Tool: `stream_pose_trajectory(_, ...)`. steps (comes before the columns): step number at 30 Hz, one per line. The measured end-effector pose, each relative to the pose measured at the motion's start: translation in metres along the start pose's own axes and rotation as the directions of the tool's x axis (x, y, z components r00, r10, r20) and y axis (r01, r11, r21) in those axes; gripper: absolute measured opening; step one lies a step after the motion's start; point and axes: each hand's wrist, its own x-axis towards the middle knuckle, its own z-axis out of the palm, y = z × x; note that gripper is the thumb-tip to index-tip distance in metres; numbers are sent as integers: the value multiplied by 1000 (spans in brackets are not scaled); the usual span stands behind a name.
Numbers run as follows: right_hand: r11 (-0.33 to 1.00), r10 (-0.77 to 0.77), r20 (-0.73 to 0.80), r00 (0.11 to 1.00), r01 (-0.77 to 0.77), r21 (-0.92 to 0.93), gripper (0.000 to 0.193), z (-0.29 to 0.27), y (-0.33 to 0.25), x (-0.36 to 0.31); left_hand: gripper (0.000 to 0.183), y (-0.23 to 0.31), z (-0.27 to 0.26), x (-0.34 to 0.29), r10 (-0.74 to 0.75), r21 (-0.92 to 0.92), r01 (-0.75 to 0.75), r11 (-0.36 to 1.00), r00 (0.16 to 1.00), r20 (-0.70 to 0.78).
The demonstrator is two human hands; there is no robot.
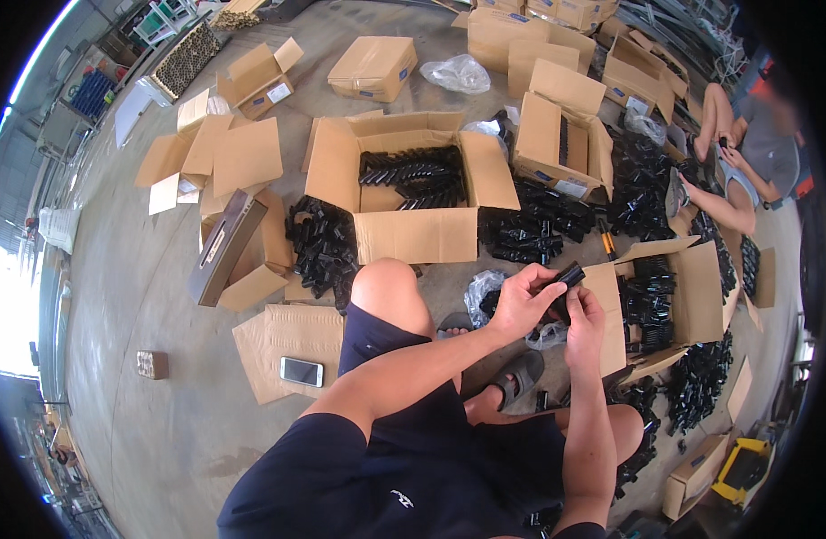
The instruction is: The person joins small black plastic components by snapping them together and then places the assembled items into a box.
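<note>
In front of my knees, both my hands are closed around a black tubular part (570, 274). My left hand (524, 303) pinches it between thumb and fingers, its upper end sticking out past the fingertips. Just below, my right hand (586, 325) grips from the other side. More black shows between the two hands, but I cannot tell whether it is the same part or a second one. Close to my right hand stands an open cardboard box (701, 292) with black parts (648, 301) stacked in rows. Clear plastic bags (485, 292) lie on the floor beneath my hands.
Ahead, another open carton (415, 235) holds rows of black parts. Loose black parts lie in heaps (321, 242) around it and at right. A phone (302, 371) rests on flat cardboard (267, 331) at left. An orange-handled tool (606, 241) lies ahead. Another person (746, 162) sits far right.
</note>
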Motion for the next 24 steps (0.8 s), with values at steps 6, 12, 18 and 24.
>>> stream_pose_trajectory(6,1000,-7,-18,1000,7,3,15,6,-3,-3,19,-7,-5,1,-29,-9,29,1000,1000,-4)
stream_pose_trajectory(12,1000,14,7,1000,-14,-12,15,0,-3,-1,19,-6,-2,2,-15,7,15,1000,1000,8)
stream_pose_trajectory(18,1000,-7,-7,1000,7,-2,17,8,-13,-6,16,-6,-2,1,-44,-27,44,999,999,-2)
stream_pose_trajectory(24,1000,-12,10,1000,12,-20,19,8,-5,-5,17,4,-3,-3,-57,-55,56,997,998,-2)
